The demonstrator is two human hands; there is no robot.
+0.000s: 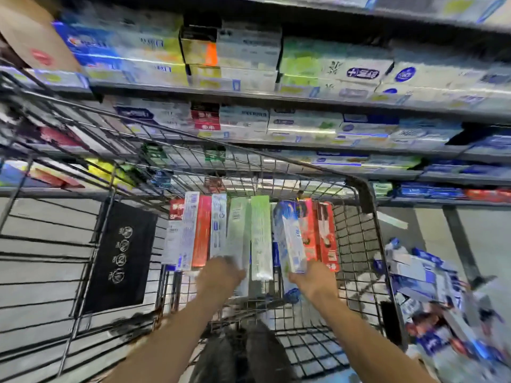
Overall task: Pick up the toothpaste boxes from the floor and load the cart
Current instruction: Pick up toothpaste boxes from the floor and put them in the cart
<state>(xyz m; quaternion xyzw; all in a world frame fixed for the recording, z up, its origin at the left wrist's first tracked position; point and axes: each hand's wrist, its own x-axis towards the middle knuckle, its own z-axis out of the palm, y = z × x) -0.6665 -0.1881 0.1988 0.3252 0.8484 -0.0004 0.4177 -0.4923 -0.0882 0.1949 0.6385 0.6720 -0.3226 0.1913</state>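
Inside the black wire shopping cart [362, 189], a row of long toothpaste boxes [261, 236] is lying side by side, in white, red, pale green and blue. The left hand [219, 275] is reaching onto the near end of a pale green box [237, 230]; blur is hiding whether its fingers are curling round it. The right hand [315, 277] is gripping a tilted blue-and-white box [289, 236]. More blue-and-white boxes [423, 275] are lying heaped on the floor to the right. The print on the boxes is smearing beyond reading; only barcodes are showing. A black panel with round white icons [121, 255] is hanging on the cart's side. The stocked store shelves [276, 98] behind are blurring too.
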